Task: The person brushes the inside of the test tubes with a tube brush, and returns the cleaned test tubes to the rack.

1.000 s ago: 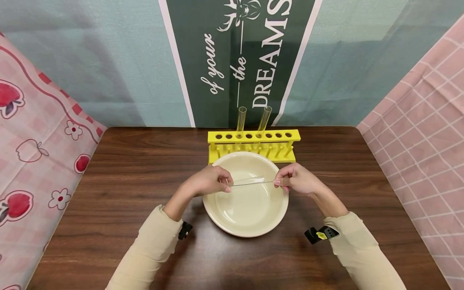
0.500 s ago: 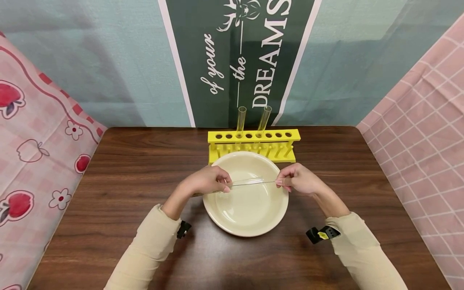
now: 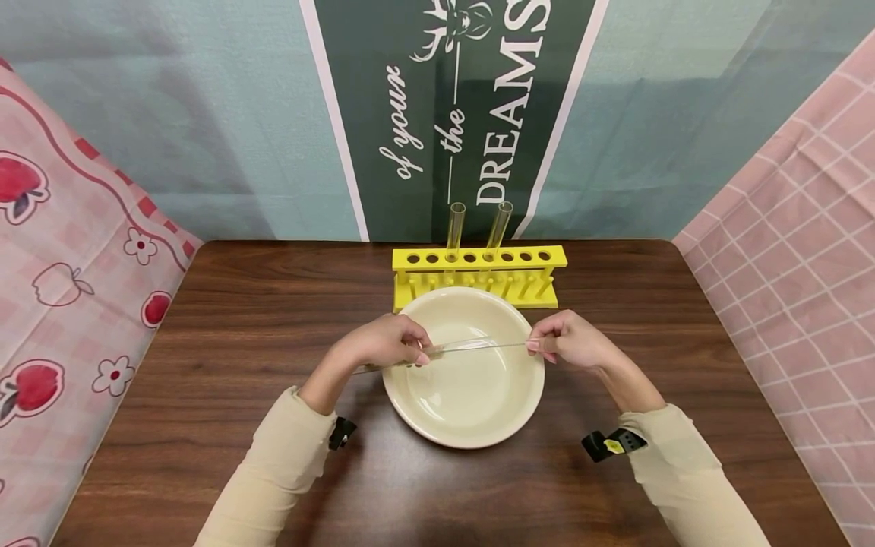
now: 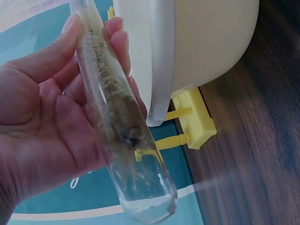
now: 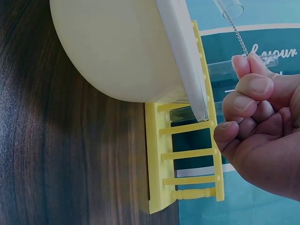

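Over the basin, my left hand grips a clear glass test tube that lies nearly level, its rounded end toward the left. Inside the tube is a bristled test tube brush, its dark tip short of the rounded end. My right hand pinches the end of the brush's twisted wire handle between thumb and forefinger. In the right wrist view the wire runs out of the tube's open mouth. The other right fingers are curled in toward the palm.
A cream basin stands on the dark wooden table under both hands. Directly behind it is a yellow test tube rack, with two glass tubes upright in it, a left one and a right one. Printed cloths hang around the table.
My hands have drifted slightly apart, the left one leftward with the tube and the right one rightward. More of the brush's wire shows outside the tube's mouth.
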Tool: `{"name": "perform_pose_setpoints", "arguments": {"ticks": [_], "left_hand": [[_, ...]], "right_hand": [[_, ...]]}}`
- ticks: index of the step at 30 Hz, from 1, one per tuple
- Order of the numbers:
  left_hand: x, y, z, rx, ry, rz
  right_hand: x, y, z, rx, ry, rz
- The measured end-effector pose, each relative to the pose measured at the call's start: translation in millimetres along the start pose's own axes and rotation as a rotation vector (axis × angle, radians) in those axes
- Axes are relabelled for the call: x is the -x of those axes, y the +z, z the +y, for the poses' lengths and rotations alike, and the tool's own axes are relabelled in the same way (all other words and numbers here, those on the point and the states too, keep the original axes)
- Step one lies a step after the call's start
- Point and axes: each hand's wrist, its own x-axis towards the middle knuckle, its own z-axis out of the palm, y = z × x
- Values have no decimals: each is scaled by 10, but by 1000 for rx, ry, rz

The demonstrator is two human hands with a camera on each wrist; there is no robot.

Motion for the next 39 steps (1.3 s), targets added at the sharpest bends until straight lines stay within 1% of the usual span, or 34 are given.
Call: {"name": "perform_pose_setpoints", "arguments": {"ticks": [4, 10, 12, 17, 22, 27, 33, 39], "left_hand": [[17, -23, -29, -9, -1, -7], [61, -70, -116, -35, -35, 1], [74, -85, -130, -37, -34, 0], [97, -105, -130, -29, -29, 1], [134, -115, -135, -23, -40, 5], [143, -128, -160, -1, -51, -8], [139, -148, -156, -35, -52, -19], [147, -148, -138, -75, -52, 16]], "right_hand": [[7, -23, 25, 7, -13, 1], [48, -79, 103, 17, -11, 14], [53, -92, 122, 21, -12, 13], [51, -108, 123, 19, -7, 15], [52, -110, 130, 16, 3, 14], [51, -105, 142, 23, 4, 13], [44, -93, 112, 10, 7, 3], [30, -83, 99, 7, 9, 9]]}}
